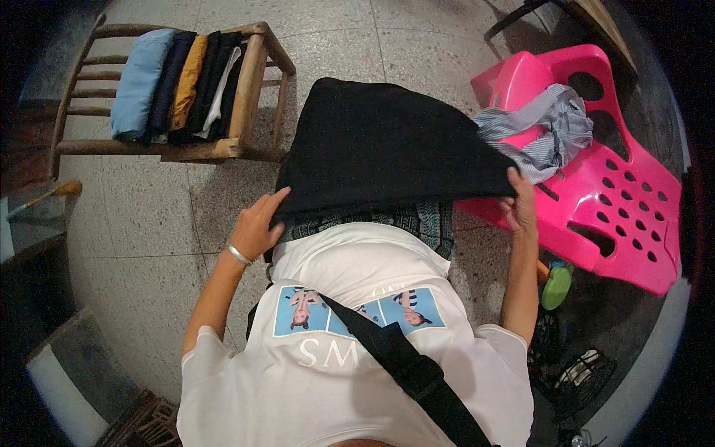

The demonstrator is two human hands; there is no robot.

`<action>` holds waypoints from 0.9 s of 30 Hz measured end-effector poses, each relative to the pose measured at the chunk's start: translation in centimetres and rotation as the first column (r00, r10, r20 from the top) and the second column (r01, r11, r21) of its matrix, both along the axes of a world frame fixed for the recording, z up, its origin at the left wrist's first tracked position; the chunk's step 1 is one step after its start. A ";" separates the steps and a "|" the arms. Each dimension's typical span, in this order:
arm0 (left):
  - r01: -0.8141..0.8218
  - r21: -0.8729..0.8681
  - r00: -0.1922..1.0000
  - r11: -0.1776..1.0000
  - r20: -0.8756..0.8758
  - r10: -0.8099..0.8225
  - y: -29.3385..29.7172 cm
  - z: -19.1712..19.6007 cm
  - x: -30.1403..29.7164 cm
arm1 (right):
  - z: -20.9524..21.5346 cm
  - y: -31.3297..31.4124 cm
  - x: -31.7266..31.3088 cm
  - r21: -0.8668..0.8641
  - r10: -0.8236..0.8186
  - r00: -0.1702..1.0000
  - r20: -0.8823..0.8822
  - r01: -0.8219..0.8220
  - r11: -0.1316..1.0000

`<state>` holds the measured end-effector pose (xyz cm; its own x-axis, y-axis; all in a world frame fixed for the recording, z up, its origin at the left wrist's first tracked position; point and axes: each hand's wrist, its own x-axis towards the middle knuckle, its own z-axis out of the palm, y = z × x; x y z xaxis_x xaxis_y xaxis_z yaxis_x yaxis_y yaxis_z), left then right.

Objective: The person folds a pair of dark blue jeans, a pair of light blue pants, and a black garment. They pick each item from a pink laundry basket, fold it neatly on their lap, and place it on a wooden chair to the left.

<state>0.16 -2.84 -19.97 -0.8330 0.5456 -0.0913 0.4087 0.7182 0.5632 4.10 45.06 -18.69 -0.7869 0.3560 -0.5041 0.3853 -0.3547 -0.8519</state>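
Note:
A large black garment lies spread across my lap, folded over with its near edge running between my hands; its exact kind cannot be made out. At its near left corner my left hand grips the edge, thumb below and fingers on top. My right hand is closed around the right corner, with the thumb showing above the cloth. Just beyond that corner, a crumpled grey-and-white striped garment lies on a pink plastic chair.
A wooden chair at the far left carries a row of folded clothes in blue, dark, mustard and white. A green round object sits under the pink chair. Grey speckled tiles cover the floor. Wooden furniture stands far right.

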 end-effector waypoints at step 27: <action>0.281 -0.250 0.940 0.926 0.264 -0.214 3.3 6.4 2.3 | 0.3 -11.3 -4.9 0.952 0.743 0.658 -0.124 -0.132 0.276</action>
